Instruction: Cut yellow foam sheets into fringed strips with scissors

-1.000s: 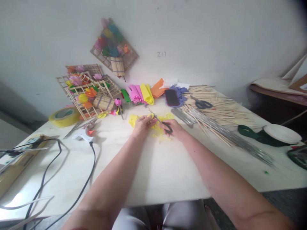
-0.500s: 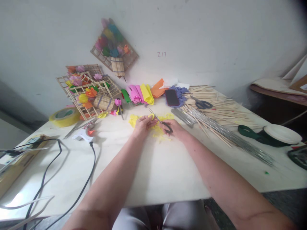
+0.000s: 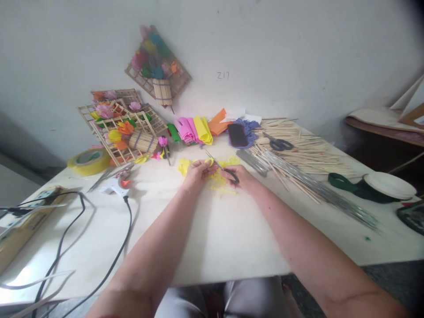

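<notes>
Near the middle of the white table [image 3: 228, 238], my left hand [image 3: 198, 172] pinches a small yellow paper piece [image 3: 210, 160]. My right hand [image 3: 239, 176] is closed round the dark handles of a pair of scissors [image 3: 231, 175]. The blades point up and left, close beside the yellow piece; whether they touch it is too small to tell. Yellow scraps [image 3: 220, 187] lie under and around both hands, with a crumpled yellow heap [image 3: 183, 167] left of my left hand.
Behind lie rolled coloured papers [image 3: 186, 130], a phone [image 3: 237, 135] on blue string and other scissors [image 3: 281, 144]. Thin sticks [image 3: 308, 152] and wires [image 3: 318, 196] spread right. Left are flower-decorated racks [image 3: 124, 128], yellow tape [image 3: 89, 162], a white glue gun [image 3: 115, 187] and cables [image 3: 127, 234].
</notes>
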A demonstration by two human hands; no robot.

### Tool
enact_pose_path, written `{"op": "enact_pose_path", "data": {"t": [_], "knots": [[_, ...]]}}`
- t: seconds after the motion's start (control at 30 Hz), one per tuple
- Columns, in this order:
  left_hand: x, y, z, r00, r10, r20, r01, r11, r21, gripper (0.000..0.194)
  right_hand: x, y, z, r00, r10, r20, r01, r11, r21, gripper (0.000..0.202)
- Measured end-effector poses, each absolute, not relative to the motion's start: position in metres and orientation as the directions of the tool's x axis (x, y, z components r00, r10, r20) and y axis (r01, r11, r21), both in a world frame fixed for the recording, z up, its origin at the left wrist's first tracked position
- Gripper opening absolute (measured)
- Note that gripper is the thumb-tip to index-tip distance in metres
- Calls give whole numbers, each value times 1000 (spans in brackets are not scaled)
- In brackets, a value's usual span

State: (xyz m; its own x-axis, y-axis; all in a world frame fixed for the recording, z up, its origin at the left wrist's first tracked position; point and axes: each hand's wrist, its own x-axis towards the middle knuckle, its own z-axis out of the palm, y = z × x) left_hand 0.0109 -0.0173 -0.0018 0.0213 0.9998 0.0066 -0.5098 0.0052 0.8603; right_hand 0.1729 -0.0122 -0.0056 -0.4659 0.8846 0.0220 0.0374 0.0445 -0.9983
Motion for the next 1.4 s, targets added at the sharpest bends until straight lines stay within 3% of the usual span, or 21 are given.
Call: {"op": "enact_pose_path", "data": {"t": [1.4], "knots": [[11,-18,-2,-18,1000,9,-514,-17,858,20,173,-15,-4,-468,884,11,24,26,-999,31]]}}
